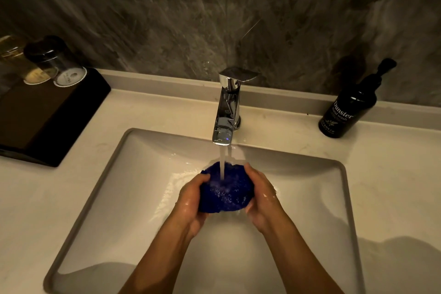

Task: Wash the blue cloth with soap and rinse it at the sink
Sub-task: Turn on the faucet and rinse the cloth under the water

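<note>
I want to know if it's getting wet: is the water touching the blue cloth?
Touching. The head view shows the water landing on the blue cloth.

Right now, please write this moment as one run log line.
both hands: left hand, right hand grip blue cloth | chrome faucet: running onto cloth

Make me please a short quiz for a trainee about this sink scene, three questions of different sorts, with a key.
1. True or false: water from the chrome faucet falls on the blue cloth.
2. How many hands hold the cloth? A) none B) one C) two
3. Fill in: the black hand wash bottle stands to the ___ of the faucet.

Key: 1 true. 2 C: left hand and right hand. 3 right.
</note>
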